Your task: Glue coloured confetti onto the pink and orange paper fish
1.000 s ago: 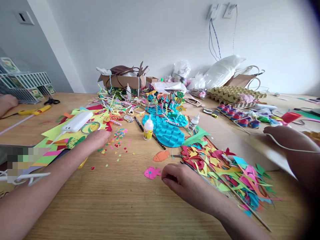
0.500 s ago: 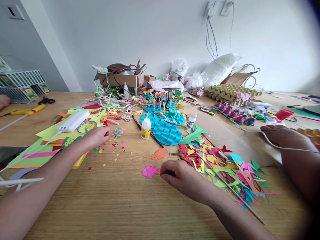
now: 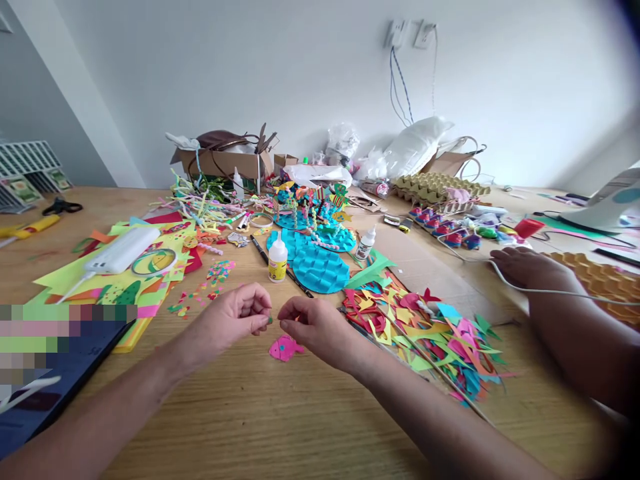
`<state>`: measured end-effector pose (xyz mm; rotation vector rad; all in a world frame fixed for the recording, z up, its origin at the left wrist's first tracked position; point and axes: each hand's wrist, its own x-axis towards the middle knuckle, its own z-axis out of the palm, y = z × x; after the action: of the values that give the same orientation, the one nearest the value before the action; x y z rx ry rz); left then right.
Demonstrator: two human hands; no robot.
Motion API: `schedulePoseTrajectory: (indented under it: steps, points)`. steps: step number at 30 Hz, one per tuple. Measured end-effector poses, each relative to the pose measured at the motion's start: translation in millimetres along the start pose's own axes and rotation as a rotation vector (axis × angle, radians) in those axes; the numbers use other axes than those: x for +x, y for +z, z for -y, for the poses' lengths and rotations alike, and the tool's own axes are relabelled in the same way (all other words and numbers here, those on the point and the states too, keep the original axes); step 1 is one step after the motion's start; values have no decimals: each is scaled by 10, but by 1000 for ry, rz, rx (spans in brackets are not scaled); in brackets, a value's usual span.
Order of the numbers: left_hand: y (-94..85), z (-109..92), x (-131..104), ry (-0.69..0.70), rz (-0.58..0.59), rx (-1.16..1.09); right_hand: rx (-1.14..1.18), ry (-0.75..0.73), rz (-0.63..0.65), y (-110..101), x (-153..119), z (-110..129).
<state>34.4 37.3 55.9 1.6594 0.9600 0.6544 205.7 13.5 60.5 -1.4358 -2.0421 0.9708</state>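
Observation:
Both hands are close together over the wooden table, a small gap between their fingertips. Between its thumb and fingertips, my left hand (image 3: 245, 312) pinches a tiny green paper piece (image 3: 271, 320). My right hand (image 3: 313, 327) is closed in a pinch; what it holds, if anything, is hidden. Just below the hands lies a pink paper fish (image 3: 284, 348) with a blue spot. The orange fish is mostly covered by my right hand. Behind the hands stand a glue bottle with a yellow label (image 3: 277, 259) and a blue painted carton piece (image 3: 323, 265).
Confetti (image 3: 219, 272) lies left of the glue. Colourful paper scraps (image 3: 420, 327) spread at the right, beside a long stick. A power bank (image 3: 123, 250) rests on paper sheets at the left. Another person's hand (image 3: 530, 267) reaches in at the right, near a cable.
My left hand has moved right from beside the confetti and now pinches a green piece. My right hand has shifted over the orange fish. The view has turned slightly right; a dark screen shows lower left.

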Motion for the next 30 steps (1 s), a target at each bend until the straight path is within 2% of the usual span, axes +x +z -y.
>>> schedulePoseTrajectory:
  steps: [8, 18, 30]
  points:
    - [20, 222, 58, 46, -52, 93, -60, -15, -35, 45, 17, 47]
    - [85, 217, 41, 50, -69, 176, -149, -80, -54, 104, 51, -37]
    - [148, 246, 9, 32, -46, 264, -134, -28, 94, 21, -8, -83]
